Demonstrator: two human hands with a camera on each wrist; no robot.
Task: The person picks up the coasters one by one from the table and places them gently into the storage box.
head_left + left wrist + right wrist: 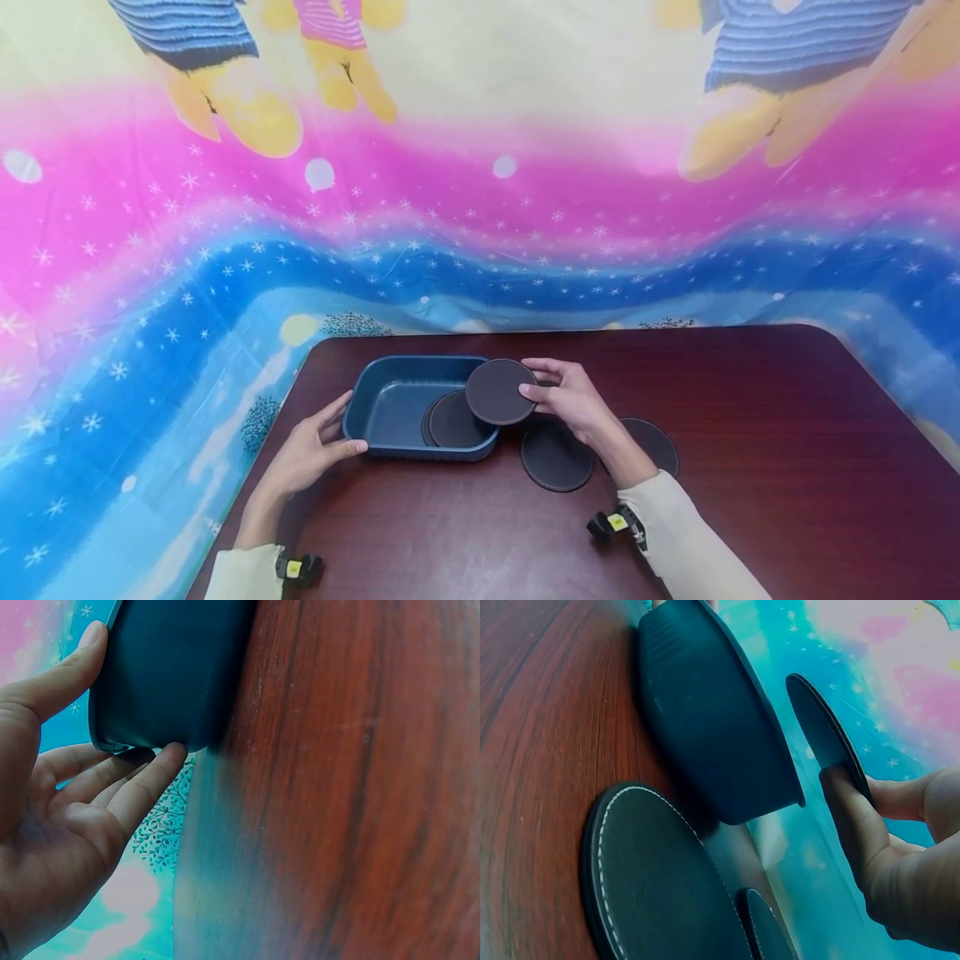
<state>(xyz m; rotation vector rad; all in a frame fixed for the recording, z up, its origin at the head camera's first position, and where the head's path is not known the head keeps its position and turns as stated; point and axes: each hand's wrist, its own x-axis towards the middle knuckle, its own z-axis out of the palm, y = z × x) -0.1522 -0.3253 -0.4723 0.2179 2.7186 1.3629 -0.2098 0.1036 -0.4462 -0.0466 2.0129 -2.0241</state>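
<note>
My right hand (pixel 573 398) pinches a round dark leather coaster (pixel 498 392) at its edge, thumb on one face and fingers on the other. In the right wrist view this coaster (pixel 821 724) is tilted in the air beside a blue rectangular container (pixel 705 712). In the head view it overlaps the right rim of the container (pixel 420 454). Inside, at the right end, lie two overlapping coasters (pixel 455 419). My left hand (pixel 303 454) holds the container's left end, its thumb (pixel 82 656) at the rim and fingertips against the side.
Right of the container, a stitched coaster (pixel 557 457) lies on the dark red wooden table (pixel 450 533). Another coaster (pixel 656 446) is partly hidden behind my right forearm. A colourful printed cloth (pixel 450 192) hangs behind the table.
</note>
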